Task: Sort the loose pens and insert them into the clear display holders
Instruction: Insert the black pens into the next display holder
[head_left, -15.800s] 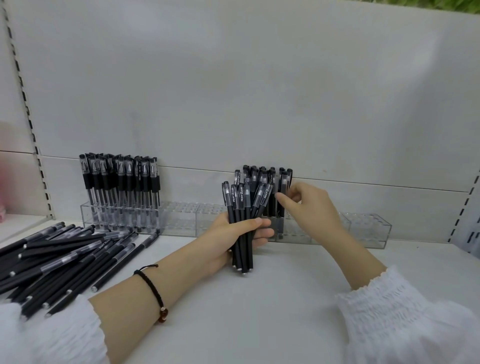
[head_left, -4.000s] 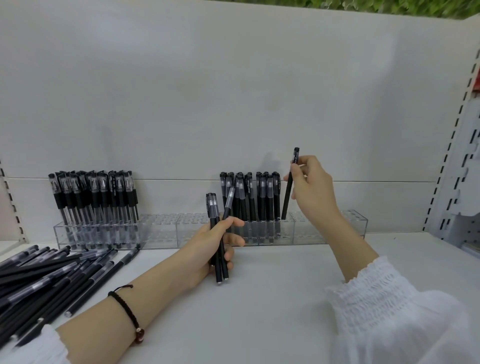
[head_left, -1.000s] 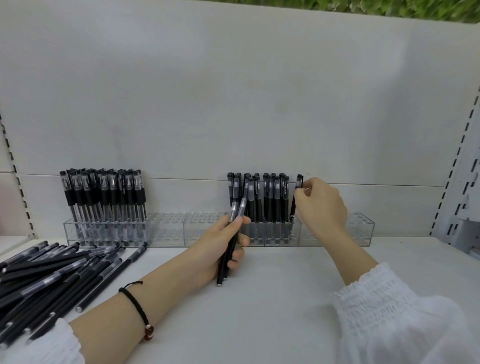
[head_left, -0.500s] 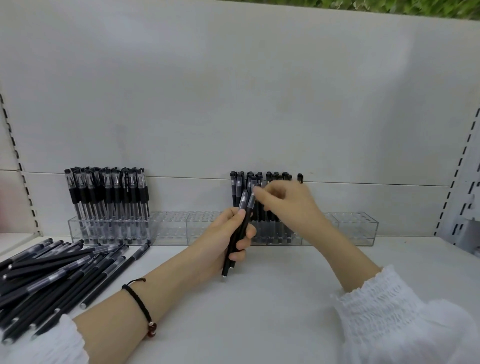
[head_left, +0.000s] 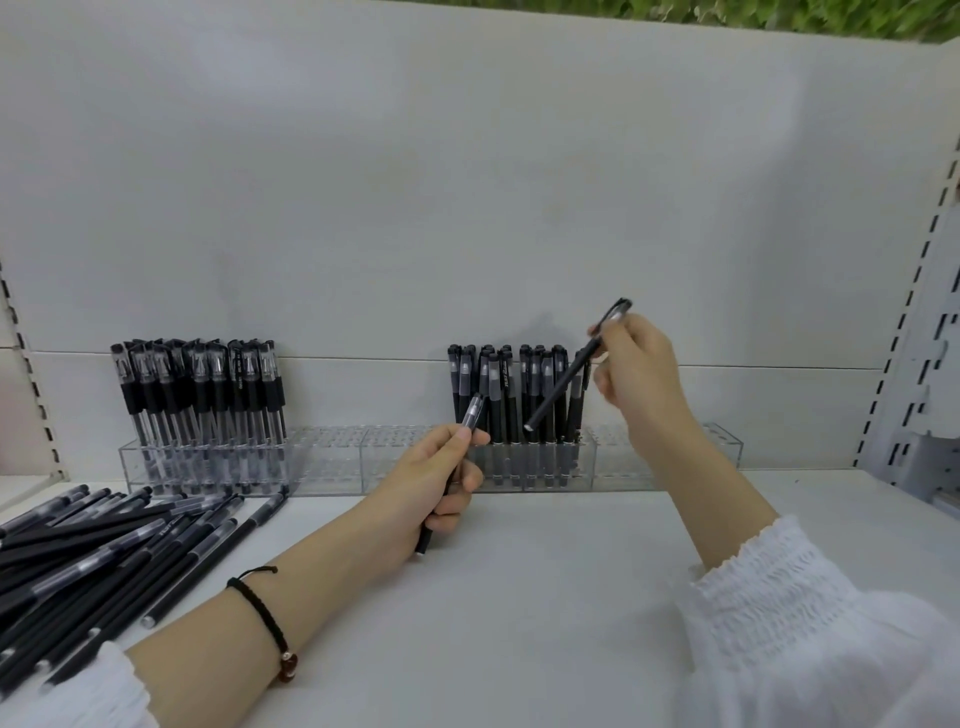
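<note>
Head view shows the slanted pen (head_left: 569, 376) pinched near its cap end by the fingertips of your right hand (head_left: 636, 374). It tilts down to the left, with its tip in the air just above the clear holder row (head_left: 332, 462), in front of the black pens (head_left: 511, 395) that already stand upright in the row's middle section. Your right hand is raised above the row, a little right of that standing group.

Your left hand (head_left: 431, 488) is curled around a second pen (head_left: 470, 415), cap end up, just in front of the row; the cap overlaps the left edge of the standing group, and the lower end pokes out below your palm. At the row's left end, a batch of clear-barrelled pens (head_left: 202, 389) stands upright. The slots between the two batches and at the row's right end hold nothing.

In front of the row's left end, the loose pens (head_left: 104, 551) lie heaped on the white shelf (head_left: 519, 597). Nearer you than the row, a black cord bracelet (head_left: 260, 613) circles your left wrist.
</note>
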